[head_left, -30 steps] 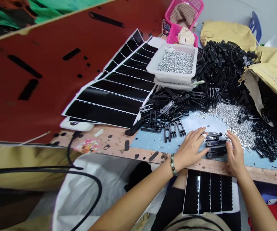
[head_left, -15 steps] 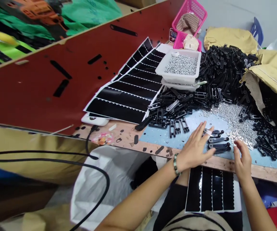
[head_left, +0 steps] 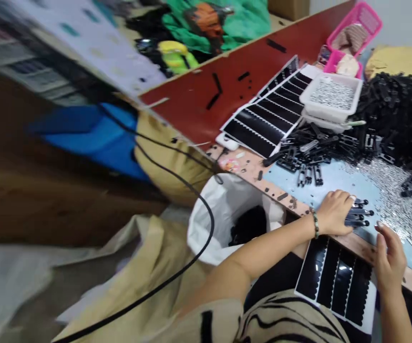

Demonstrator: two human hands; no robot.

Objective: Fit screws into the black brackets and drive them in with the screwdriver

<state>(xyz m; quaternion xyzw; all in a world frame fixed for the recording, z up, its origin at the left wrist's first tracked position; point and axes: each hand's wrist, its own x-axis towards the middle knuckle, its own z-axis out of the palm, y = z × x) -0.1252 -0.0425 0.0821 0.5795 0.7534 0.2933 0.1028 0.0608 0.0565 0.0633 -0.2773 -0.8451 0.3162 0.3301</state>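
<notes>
We are gathering the black clips at the table's near edge: our left hand is closing its fingers over them, our right hand is hovering half-curled and empty. Next, probably, lifting them together without scattering.

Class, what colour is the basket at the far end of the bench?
Pink basket, clearest in the head view.
</notes>
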